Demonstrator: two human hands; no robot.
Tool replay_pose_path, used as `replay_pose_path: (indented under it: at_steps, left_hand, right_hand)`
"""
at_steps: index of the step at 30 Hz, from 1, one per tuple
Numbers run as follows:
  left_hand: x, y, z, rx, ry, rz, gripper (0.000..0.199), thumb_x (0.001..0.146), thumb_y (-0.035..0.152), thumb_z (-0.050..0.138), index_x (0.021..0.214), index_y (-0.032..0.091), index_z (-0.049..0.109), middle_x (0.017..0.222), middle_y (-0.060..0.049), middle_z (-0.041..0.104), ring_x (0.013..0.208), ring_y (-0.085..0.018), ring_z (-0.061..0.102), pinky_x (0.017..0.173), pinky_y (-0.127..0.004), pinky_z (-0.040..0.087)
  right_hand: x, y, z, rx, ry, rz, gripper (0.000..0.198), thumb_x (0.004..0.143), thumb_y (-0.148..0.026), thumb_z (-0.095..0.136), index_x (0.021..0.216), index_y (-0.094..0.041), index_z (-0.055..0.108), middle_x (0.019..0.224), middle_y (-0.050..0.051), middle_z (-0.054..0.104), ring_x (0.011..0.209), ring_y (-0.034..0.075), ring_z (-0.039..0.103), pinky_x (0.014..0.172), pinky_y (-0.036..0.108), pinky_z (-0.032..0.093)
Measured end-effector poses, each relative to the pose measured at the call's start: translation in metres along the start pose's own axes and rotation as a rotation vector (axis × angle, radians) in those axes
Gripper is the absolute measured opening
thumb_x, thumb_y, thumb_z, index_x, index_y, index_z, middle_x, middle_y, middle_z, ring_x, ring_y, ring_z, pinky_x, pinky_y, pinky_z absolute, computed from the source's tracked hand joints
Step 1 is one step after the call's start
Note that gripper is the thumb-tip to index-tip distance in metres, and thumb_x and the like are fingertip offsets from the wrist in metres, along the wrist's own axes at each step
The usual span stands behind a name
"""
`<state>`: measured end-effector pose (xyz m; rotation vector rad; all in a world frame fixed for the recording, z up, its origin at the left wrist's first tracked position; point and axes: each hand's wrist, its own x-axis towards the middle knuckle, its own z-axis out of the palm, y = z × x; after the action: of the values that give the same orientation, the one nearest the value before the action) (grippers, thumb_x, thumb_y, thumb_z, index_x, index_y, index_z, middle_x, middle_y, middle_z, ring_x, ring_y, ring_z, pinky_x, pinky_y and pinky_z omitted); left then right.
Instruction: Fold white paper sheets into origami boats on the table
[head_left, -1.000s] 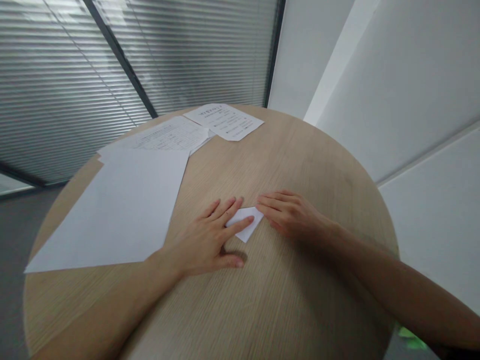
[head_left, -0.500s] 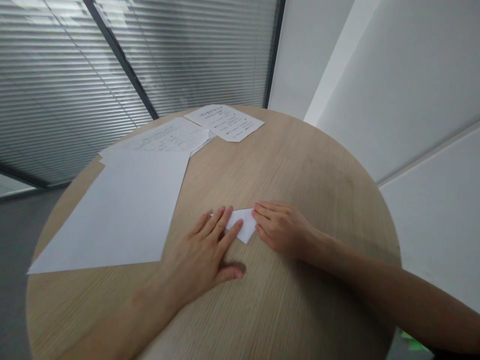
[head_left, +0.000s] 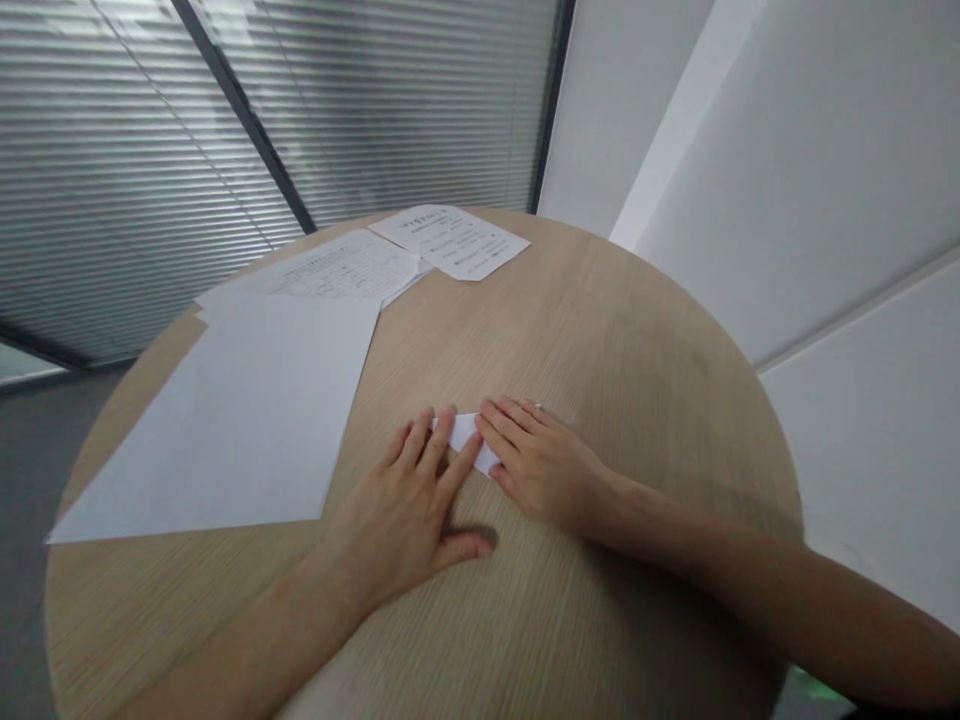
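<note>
White paper (head_left: 464, 429) lies small and flat, its near side angled. Left grip (head_left: 401, 510) spreads wide; right grip (head_left: 551, 462) rests flat across it.

Can read no text; can make out just tiny, blurred print (head_left: 442, 235) on a sheet (head_left: 454, 243) well beyond the right hand (head_left: 551, 465) and on papers (head_left: 345, 265) well beyond the left hand (head_left: 401, 515).
</note>
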<state>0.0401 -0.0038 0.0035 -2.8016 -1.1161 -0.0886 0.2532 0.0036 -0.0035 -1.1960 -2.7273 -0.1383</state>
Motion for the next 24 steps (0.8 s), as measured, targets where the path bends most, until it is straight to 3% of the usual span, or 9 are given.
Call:
replay_pose_path:
  at_steps: [4, 12, 17, 20, 24]
  left_hand:
    - [0.004, -0.009, 0.003, -0.062, -0.008, -0.001, 0.101, 0.080, 0.086, 0.031, 0.149, 0.013, 0.039, 0.154, -0.026, 0.035, 0.142, -0.043, 0.034, 0.111, -0.057, 0.032]
    - [0.012, -0.013, -0.004, -0.011, -0.082, -0.042, 0.101, 0.081, 0.085, 0.030, 0.145, 0.008, 0.045, 0.152, -0.030, 0.036, 0.140, -0.042, 0.038, 0.109, -0.055, 0.037]
    - [0.013, -0.010, -0.005, 0.024, -0.090, -0.063, 0.099, 0.081, 0.084, 0.034, 0.142, 0.007, 0.047, 0.150, -0.030, 0.038, 0.139, -0.042, 0.039, 0.108, -0.055, 0.040]
    - [0.015, -0.010, -0.006, 0.035, -0.062, -0.071, 0.089, 0.085, 0.077, 0.041, 0.139, 0.007, 0.049, 0.147, -0.029, 0.043, 0.137, -0.040, 0.043, 0.107, -0.054, 0.042]
    - [0.025, -0.011, -0.010, 0.007, -0.009, -0.100, 0.060, 0.092, 0.061, 0.050, 0.124, 0.012, 0.061, 0.137, -0.023, 0.057, 0.126, -0.035, 0.056, 0.103, -0.050, 0.047]
  right_hand:
    - [0.004, -0.002, 0.000, -0.004, -0.008, 0.035, 0.051, 0.099, -0.031, 0.044, 0.139, 0.000, 0.050, 0.146, 0.022, 0.049, 0.136, 0.032, 0.045, 0.114, 0.046, 0.038]
    - [-0.005, -0.003, -0.003, -0.149, -0.054, 0.172, 0.061, 0.095, -0.039, 0.056, 0.128, 0.012, 0.056, 0.130, 0.033, 0.059, 0.122, 0.038, 0.058, 0.104, 0.045, 0.048]
    - [-0.007, -0.002, -0.006, -0.213, -0.071, 0.214, 0.046, 0.095, -0.030, 0.055, 0.119, 0.008, 0.063, 0.119, 0.034, 0.065, 0.108, 0.037, 0.065, 0.088, 0.046, 0.057]
    - [-0.005, -0.003, -0.010, -0.256, -0.114, 0.233, 0.038, 0.094, -0.024, 0.055, 0.114, 0.007, 0.066, 0.105, 0.031, 0.070, 0.090, 0.034, 0.069, 0.073, 0.043, 0.059]
    - [-0.003, -0.001, -0.019, -0.252, -0.146, 0.252, 0.029, 0.094, -0.019, 0.053, 0.104, 0.001, 0.071, 0.090, 0.024, 0.072, 0.072, 0.028, 0.067, 0.059, 0.038, 0.054]
